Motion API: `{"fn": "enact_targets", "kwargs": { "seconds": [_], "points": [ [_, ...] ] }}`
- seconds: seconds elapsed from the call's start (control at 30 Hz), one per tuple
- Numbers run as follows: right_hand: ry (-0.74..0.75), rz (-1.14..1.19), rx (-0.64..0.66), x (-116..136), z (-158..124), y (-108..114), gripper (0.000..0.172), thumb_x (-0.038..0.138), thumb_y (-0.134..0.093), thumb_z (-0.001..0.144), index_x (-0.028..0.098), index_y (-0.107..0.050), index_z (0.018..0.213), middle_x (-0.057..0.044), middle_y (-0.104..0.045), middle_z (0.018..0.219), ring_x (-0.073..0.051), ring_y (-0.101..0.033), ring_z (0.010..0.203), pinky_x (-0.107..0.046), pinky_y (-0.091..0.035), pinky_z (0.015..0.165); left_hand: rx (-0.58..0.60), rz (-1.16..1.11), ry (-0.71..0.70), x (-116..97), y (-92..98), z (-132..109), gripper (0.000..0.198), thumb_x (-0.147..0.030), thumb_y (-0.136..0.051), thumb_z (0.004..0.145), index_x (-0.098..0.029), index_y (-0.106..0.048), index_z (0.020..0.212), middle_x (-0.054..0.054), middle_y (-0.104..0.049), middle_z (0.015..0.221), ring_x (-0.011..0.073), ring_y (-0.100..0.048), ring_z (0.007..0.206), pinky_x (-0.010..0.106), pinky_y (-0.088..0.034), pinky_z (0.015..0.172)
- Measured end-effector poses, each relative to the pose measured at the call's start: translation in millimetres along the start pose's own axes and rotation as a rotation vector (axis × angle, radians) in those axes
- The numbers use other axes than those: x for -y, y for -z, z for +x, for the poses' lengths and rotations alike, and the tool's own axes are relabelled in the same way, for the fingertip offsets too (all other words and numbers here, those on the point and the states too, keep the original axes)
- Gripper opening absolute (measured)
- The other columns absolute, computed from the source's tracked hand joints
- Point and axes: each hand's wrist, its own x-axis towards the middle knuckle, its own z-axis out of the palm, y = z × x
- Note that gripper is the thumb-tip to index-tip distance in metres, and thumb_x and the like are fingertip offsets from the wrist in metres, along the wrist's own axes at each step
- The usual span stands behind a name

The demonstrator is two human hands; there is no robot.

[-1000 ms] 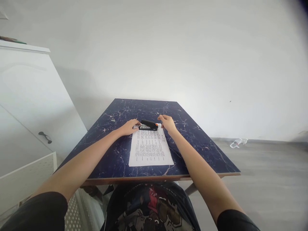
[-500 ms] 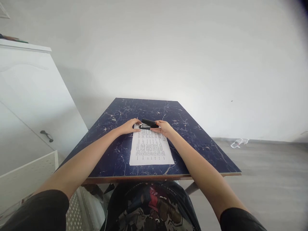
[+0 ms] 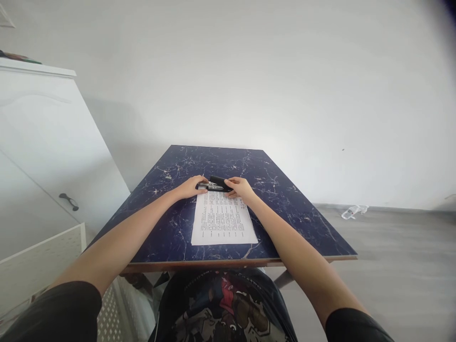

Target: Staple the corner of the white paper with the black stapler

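A printed white sheet of paper (image 3: 223, 219) lies on the dark blue marbled table (image 3: 292, 209). A black stapler (image 3: 215, 183) sits across the sheet's far edge. My right hand (image 3: 240, 188) is closed on the stapler's right end. My left hand (image 3: 190, 187) rests at the sheet's far left corner, fingertips touching the stapler's metal front end, fingers laid fairly flat.
A white cabinet (image 3: 39, 142) with a dark handle (image 3: 69, 201) stands to the left of the table. A crumpled clear plastic bottle (image 3: 352, 211) lies on the grey floor by the wall at right. The table's near edge (image 3: 235, 262) is just above my lap.
My right hand slid left from the stapler's orange right end onto its body and now covers that end. The stapler shifted slightly left. My left hand stayed at the corner.
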Motion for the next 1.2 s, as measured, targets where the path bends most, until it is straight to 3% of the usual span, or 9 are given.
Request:
{"fn": "enact_targets", "kwargs": {
  "seconds": [0.2, 0.37, 0.5, 0.6, 0.77, 0.87, 0.93, 1.07, 1.2],
  "points": [
    [0.274, -0.506, -0.096, -4.6, 6.0, 6.0, 0.033, 0.020, -0.083, 0.078, 0.019, -0.076, 0.110, -0.006, -0.077, 0.097, -0.012, -0.063, 0.047, -0.030, -0.058, 0.055, -0.104, -0.038, -0.020, 0.0, 0.2, 0.7, 0.027, -0.035, -0.071, 0.089, -0.023, -0.076, 0.113, 0.009, -0.075, 0.111, 0.0259, -0.069, 0.102, 0.036, -0.050, 0.092],
    [0.290, -0.521, -0.091, -7.4, 10.1, 8.7, 0.029, 0.022, -0.083, 0.077, 0.020, -0.078, 0.106, -0.003, -0.076, 0.085, -0.013, -0.064, 0.049, -0.030, -0.057, 0.060, -0.077, -0.048, -0.097, -4.7, 11.1, -0.4, 0.022, -0.035, -0.071, 0.090, -0.030, -0.081, 0.108, 0.006, -0.077, 0.111, 0.0258, -0.070, 0.103, 0.039, -0.050, 0.097],
    [0.277, -0.539, -0.077, -6.7, 10.7, 10.2, 0.030, 0.023, -0.083, 0.078, 0.020, -0.077, 0.107, -0.003, -0.076, 0.084, -0.014, -0.063, 0.049, -0.030, -0.056, 0.059, -0.108, 0.040, -0.125, -4.8, 21.5, -1.7, 0.009, -0.034, -0.076, 0.084, -0.028, -0.081, 0.085, 0.007, -0.079, 0.106, 0.0283, -0.069, 0.105, 0.043, -0.047, 0.104],
    [0.300, -0.581, -0.077, -5.0, 10.0, 10.1, 0.028, 0.024, -0.082, 0.079, 0.021, -0.077, 0.106, -0.003, -0.076, 0.087, -0.013, -0.063, 0.049, -0.031, -0.056, 0.062, -0.165, 0.020, -0.084, -7.6, 25.2, -5.3, 0.012, -0.036, -0.077, 0.083, -0.025, -0.078, 0.077, 0.008, -0.079, 0.104, 0.0291, -0.070, 0.103, 0.043, -0.047, 0.104],
    [0.372, -0.654, -0.142, 1.4, 3.3, 7.8, 0.025, 0.025, -0.081, 0.080, 0.022, -0.076, 0.104, -0.002, -0.076, 0.089, -0.017, -0.067, 0.060, -0.032, -0.055, 0.069, -0.422, -0.297, 0.069, -16.1, 15.4, -2.9, 0.029, -0.038, -0.074, 0.086, -0.023, -0.074, 0.111, 0.009, -0.077, 0.109, 0.0275, -0.070, 0.107, 0.042, -0.048, 0.106],
    [0.585, -0.751, -0.267, 8.4, -6.3, 5.0, 0.023, 0.025, -0.077, 0.084, 0.025, -0.074, 0.107, -0.003, -0.075, 0.100, -0.021, -0.070, 0.082, -0.032, -0.053, 0.075, -0.624, -0.668, 0.270, -19.8, 3.4, 7.1, 0.020, -0.039, -0.067, 0.091, -0.021, -0.068, 0.101, 0.011, -0.074, 0.109, 0.0264, -0.070, 0.106, 0.043, -0.053, 0.099],
    [0.729, -0.787, -0.333, 12.7, -13.3, 2.8, 0.023, 0.026, -0.072, 0.089, 0.025, -0.072, 0.111, -0.005, -0.074, 0.106, -0.022, -0.070, 0.088, -0.031, -0.052, 0.075, -0.670, -0.952, 0.398, -21.9, -2.5, 13.2, 0.019, -0.037, -0.061, 0.095, -0.019, -0.066, 0.096, 0.013, -0.073, 0.109, 0.0256, -0.071, 0.104, 0.042, -0.056, 0.096],
    [0.889, -0.857, -0.360, 16.4, -23.7, -1.1, 0.027, 0.028, -0.057, 0.100, 0.024, -0.069, 0.124, -0.009, -0.072, 0.122, -0.021, -0.071, 0.094, -0.029, -0.053, 0.074, -0.540, -1.348, 0.531, -26.0, -3.5, 16.0, 0.030, -0.043, -0.052, 0.101, -0.017, -0.065, 0.099, 0.016, -0.073, 0.103, 0.0263, -0.073, 0.098, 0.043, -0.058, 0.095],
    [1.001, -1.048, -0.209, 16.0, -28.5, -3.6, 0.038, 0.018, -0.043, 0.104, 0.025, -0.069, 0.130, -0.010, -0.069, 0.135, -0.022, -0.069, 0.110, -0.033, -0.055, 0.087, -0.357, -1.418, 0.567, -27.9, 1.2, 11.9, 0.042, -0.049, -0.045, 0.104, -0.014, -0.067, 0.104, 0.017, -0.073, 0.096, 0.0265, -0.074, 0.089, 0.041, -0.061, 0.085]
  ]
}}
